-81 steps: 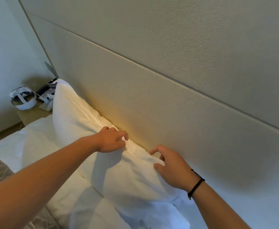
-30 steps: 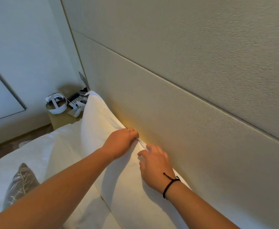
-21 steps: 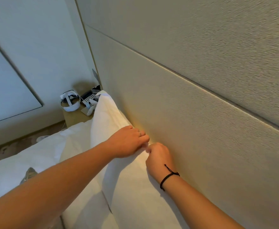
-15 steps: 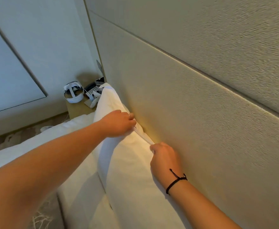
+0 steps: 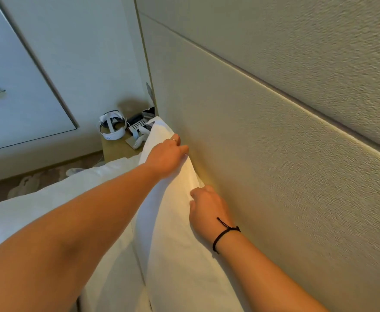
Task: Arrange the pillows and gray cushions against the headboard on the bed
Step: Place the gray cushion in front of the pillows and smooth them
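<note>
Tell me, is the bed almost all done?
Partly. One white pillow already stands against the headboard. The left hand and right hand hold its top edge, apparently neatening it. No gray cushions show in this view, so those probably remain.

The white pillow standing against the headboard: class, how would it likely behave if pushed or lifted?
The pillow probably gives softly: its top edge creases under the left hand. Likely light. It may flop forward if released, since it stands on edge against the headboard.

White headset on nightstand
</note>
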A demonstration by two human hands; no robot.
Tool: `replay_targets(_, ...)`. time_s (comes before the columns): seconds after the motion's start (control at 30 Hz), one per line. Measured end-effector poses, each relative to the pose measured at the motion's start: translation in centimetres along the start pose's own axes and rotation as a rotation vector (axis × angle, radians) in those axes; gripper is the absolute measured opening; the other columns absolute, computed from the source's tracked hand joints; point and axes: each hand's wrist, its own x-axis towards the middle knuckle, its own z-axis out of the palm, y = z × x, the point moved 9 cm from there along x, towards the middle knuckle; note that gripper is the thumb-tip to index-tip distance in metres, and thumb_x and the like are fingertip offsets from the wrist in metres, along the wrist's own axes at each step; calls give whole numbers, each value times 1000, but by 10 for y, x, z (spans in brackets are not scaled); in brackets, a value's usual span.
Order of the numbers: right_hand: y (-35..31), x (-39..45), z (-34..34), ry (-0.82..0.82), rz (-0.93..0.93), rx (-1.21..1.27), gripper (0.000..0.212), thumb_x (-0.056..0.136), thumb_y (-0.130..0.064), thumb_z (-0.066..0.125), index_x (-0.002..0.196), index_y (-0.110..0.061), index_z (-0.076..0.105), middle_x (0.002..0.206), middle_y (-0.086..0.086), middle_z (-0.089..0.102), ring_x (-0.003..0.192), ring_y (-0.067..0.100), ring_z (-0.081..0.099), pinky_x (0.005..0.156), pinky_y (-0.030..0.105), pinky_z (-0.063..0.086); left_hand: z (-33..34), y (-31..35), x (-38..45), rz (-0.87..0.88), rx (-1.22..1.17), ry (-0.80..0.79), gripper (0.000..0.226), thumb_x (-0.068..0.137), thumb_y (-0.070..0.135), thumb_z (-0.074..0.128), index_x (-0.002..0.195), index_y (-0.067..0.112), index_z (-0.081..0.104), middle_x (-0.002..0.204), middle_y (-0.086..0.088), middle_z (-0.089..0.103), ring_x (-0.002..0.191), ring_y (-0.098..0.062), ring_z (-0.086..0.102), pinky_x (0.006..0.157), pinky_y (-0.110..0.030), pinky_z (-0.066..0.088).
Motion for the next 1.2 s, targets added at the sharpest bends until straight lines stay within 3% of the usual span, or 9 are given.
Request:
replay_targets(0.13,-13,29,-3,-34,0,-27,24,65,8,29,62,-16,28,82,0,35,60,21,33,46,29,18,7,-9,7,42,19,-3,25,100,32,45,102,20,66,128,-13,51,84,-32,59,63,-34,43)
replay_targets(0.4,-5,49,-2,15,-6,-87,37,64,16,40,57,-16,24,74,-2,30,62,20,35,43,26,14,29,-84,55,-103,225,-198,36,95,34,45,129,25,52,161,-9,20,129,-35,46,88,-47,47)
replay_targets(0.57,-3,56,2,-2,34,-69,40,70,16,41,59,-19,25,72,-7,26,60,13,32,45,23,19,19,-113,90,-149,267,-221,33,92,7,49,124,9,53,140,-14,44,111,-37,57,72,-44,48)
replay_targets(0.67,-1,60,4,5,44,-19,36,77,16,42,78,-16,59,85,-5,44,69,12,45,55,20,34,16,-118,107,-113,295,-238,29,93,1,45,120,8,53,125,-13,52,102,-35,58,70,-42,47)
replay_targets(0.73,0,62,5,-18,61,-26,41,80,14,42,96,-16,65,96,-2,48,79,14,49,62,21,36,11,-126,115,-148,249,-193,36,95,3,44,129,11,50,134,-13,48,111,-36,56,81,-46,51)
replay_targets(0.9,0,58,0,20,84,-79,38,74,14,42,62,-19,29,81,-5,36,57,9,29,43,22,15,5,-153,103,-399,307,-49,54,100,28,44,149,11,27,163,-16,6,148,-36,13,117,-48,22)
replay_targets(1.03,1,58,0,35,68,-74,41,70,15,41,60,-20,24,73,-6,30,58,12,28,43,24,15,13,-152,79,-418,203,-15,45,98,34,45,138,14,43,149,-14,38,127,-38,44,98,-50,41)
replay_targets(1.13,2,58,3,23,68,-43,34,73,15,40,74,-17,53,85,-2,47,70,15,46,52,22,36,26,-135,72,-213,119,-132,17,97,25,41,112,22,48,126,-9,53,95,-33,57,67,-41,43)
replay_targets(1.2,2,56,2,18,65,-40,43,76,13,42,100,-14,65,95,-1,52,80,18,54,67,28,47,36,-138,72,-209,-10,-249,17,99,26,38,114,21,45,126,-11,54,97,-34,58,70,-41,44)
